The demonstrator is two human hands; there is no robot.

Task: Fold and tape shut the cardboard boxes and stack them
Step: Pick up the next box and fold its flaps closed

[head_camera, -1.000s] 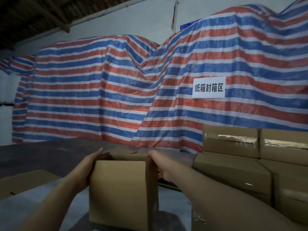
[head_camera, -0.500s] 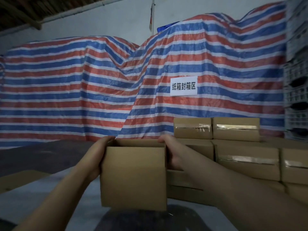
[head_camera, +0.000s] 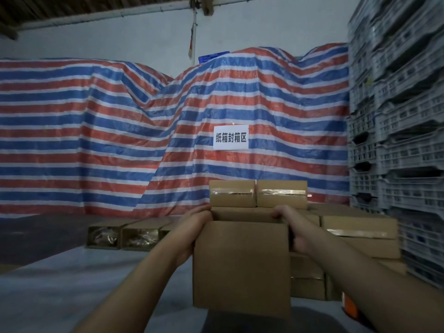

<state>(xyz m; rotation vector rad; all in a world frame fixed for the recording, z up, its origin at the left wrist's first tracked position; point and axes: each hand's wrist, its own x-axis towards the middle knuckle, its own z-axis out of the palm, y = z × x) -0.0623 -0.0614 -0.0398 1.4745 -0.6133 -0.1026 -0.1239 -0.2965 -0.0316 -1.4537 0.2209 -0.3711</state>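
Now carried toward the taped stack (head_camera: 281,194) at 12 o'clock, cardboard box (head_camera: 241,265) clamped between left hand (head_camera: 192,230) and right hand (head_camera: 299,230), nearer than 1 second ago, ready for stacking.

Plain brown cardboard box (head_camera: 241,265), upright, top open, held off floor. Behind it & to right: stack of taped boxes (head_camera: 358,233), tape strips across fronts.

Single head view, forward, seemingly level, close above forearms.
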